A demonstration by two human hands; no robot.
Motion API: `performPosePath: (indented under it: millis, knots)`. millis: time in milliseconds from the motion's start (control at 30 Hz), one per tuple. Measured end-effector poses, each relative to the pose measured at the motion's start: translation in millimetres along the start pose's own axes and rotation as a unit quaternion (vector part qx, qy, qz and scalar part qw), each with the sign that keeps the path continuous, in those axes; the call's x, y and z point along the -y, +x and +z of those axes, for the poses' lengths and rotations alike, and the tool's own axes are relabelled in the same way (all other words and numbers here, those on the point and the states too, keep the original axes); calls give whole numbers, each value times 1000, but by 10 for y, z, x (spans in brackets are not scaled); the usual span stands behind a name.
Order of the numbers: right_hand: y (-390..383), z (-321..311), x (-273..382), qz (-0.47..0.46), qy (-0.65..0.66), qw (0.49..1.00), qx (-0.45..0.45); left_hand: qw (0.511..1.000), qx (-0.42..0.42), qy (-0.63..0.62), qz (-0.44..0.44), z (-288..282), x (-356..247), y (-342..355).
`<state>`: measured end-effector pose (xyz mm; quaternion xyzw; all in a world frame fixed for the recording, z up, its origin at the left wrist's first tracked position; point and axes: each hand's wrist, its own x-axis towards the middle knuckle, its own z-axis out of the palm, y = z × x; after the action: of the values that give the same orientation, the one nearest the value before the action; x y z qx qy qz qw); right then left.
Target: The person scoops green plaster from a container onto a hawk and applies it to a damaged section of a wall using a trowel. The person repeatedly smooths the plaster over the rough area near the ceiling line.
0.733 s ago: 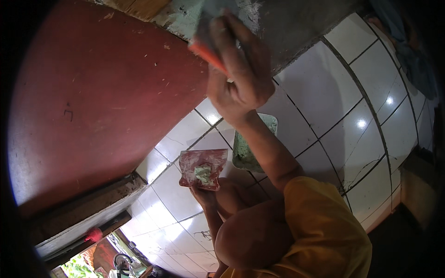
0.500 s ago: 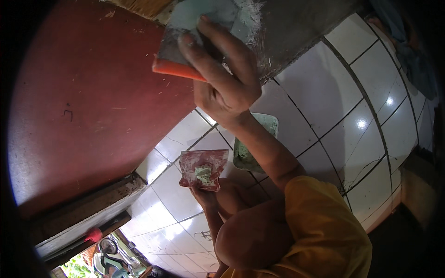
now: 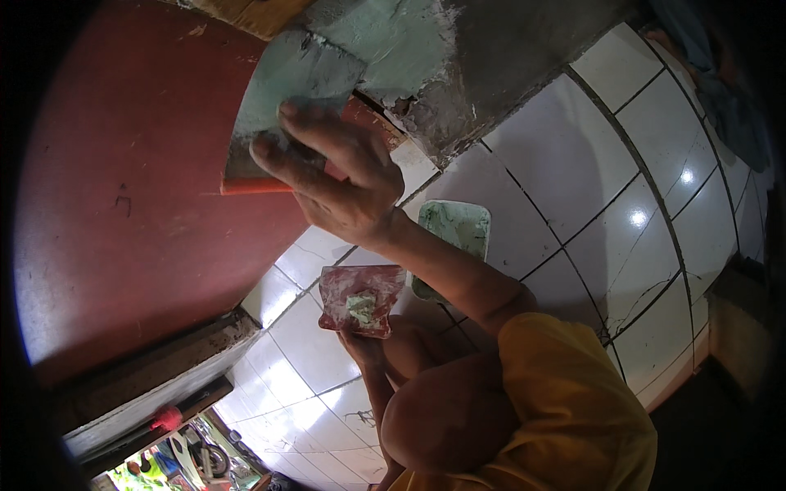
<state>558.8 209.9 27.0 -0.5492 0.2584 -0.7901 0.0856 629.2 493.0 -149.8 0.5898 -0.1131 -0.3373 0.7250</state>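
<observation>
My right hand point(image 3: 344, 176) is closed on a flat putty spreader point(image 3: 274, 86), a wide greyish blade with an orange edge strip. Two fingers press along its face. The far end of the blade lies at the border of a pale green putty patch point(image 3: 397, 45) on a grey surface; whether it touches is hard to tell. Lower down, my left hand point(image 3: 360, 350) grips a reddish-brown board point(image 3: 334, 286) from its near edge. On that board sits a lump of pale green putty point(image 3: 361, 307). Most of the left fingers are hidden under the board.
A putty-smeared rectangular tub point(image 3: 467, 221) stands on the white floor tiles point(image 3: 524, 237), partly behind my right forearm. Along the left runs a large dark red panel point(image 3: 139, 164). The grey surface point(image 3: 524, 57) has a rough, chipped lower corner. Past a doorway at lower left, a wheeled vehicle point(image 3: 209, 458) shows.
My right hand and the spreader have moved left and a little down, uncovering the green putty patch and the chipped corner. My left hand and the board have barely moved.
</observation>
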Motion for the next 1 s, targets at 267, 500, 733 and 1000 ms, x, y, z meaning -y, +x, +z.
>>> performPosePath:
  millis: [267,500,733,1000]
  knots:
    - [-138,-802,5,93,118,981,126,999,-29,-38,-16,20,2,-21]
    - [460,-1453,-547,433,262,857,96,997,-9,-57,-42,-112,-61,-68]
    - [216,-1582,-643,637,353,634,259,982,65,-94,-153,596,-320,-259]
    - [-177,-1483,-678,670,419,463,402,966,43,-153,-205,1120,-481,-357]
